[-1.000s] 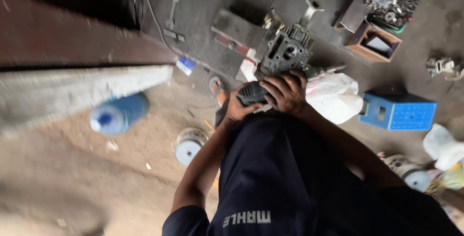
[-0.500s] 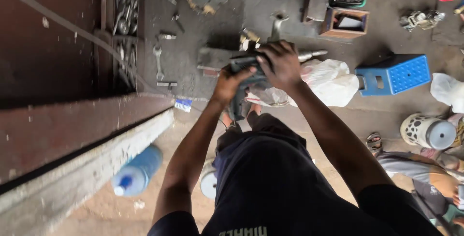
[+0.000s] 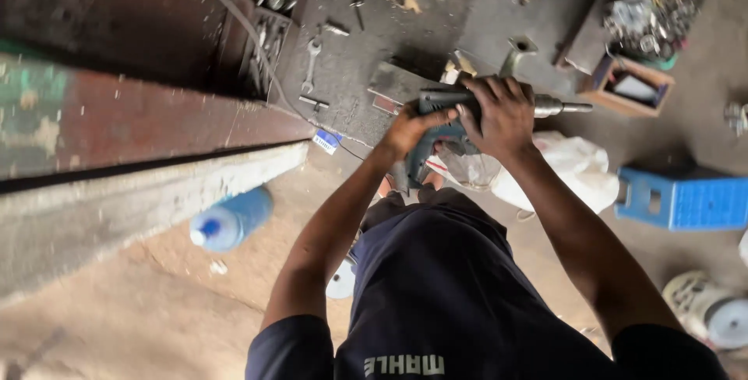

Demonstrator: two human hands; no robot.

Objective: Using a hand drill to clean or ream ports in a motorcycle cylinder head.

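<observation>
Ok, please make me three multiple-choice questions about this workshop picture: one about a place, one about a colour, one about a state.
1. Where does the plastic bottle lie?
A) on the ground beside the concrete ledge
B) in a wooden box
C) on a shelf

2. What colour is the plastic stool?
A) red
B) blue
C) yellow

3. How is the power drill held?
A) by one hand alone
B) it lies on the ground
C) by both hands

Answers:
1 A: it lies on its side on the dirt below the ledge.
2 B: it is blue, right of the white bag.
3 C: the left hand grips the handle and the right hand covers the body.
</observation>
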